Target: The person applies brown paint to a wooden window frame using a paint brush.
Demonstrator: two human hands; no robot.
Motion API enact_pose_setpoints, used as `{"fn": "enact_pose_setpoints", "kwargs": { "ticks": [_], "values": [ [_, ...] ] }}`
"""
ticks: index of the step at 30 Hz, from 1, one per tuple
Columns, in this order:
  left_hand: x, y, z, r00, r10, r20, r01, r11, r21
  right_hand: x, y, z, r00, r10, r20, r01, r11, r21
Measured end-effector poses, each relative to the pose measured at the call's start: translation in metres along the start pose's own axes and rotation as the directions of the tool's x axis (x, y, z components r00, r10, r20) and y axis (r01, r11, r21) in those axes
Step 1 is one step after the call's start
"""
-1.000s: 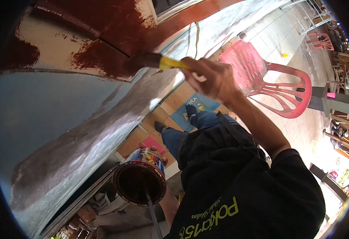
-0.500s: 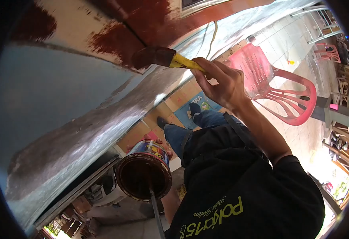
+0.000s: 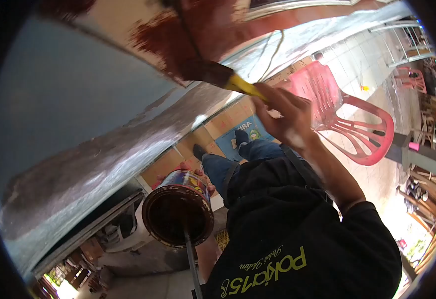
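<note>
In my right hand (image 3: 288, 113) is a paintbrush (image 3: 213, 74) with a yellow handle. Its dark, paint-soaked bristles touch the lower edge of a wooden panel (image 3: 155, 40), partly coated in wet red-brown paint, with a cream patch still showing. My left hand (image 3: 211, 190) wraps round a paint can (image 3: 183, 182) with a colourful label, tilted so its mouth faces me. The can's rim is smeared with brown paint, and its inside is dark. A thin rod (image 3: 192, 259) sticks out of the can toward my body.
Below the panel runs a blue-grey wall (image 3: 88, 109) with worn plaster. Cardboard (image 3: 178, 152) lies under my feet. A red plastic chair (image 3: 322, 94) stands close by my right arm. A grey table (image 3: 429, 157) and wooden furniture are farther right.
My right hand and the brush have shifted slightly right and down in view, the bristles staying at the panel's edge. The whole view has tilted a little. The can stays in my left hand.
</note>
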State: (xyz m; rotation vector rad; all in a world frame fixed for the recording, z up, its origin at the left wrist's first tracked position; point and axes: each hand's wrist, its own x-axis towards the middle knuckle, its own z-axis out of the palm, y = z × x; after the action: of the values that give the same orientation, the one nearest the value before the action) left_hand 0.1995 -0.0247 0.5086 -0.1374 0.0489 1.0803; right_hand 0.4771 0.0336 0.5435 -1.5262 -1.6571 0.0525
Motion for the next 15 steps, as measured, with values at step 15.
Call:
{"fn": "enact_pose_setpoints", "kwargs": {
  "ticks": [15],
  "values": [
    [0.003,0.005,-0.009,0.991,0.060,-0.119,-0.050,0.995,0.084,-0.014,0.020,-0.008,0.995,-0.061,-0.079,0.060,0.998,-0.005]
  ]
}}
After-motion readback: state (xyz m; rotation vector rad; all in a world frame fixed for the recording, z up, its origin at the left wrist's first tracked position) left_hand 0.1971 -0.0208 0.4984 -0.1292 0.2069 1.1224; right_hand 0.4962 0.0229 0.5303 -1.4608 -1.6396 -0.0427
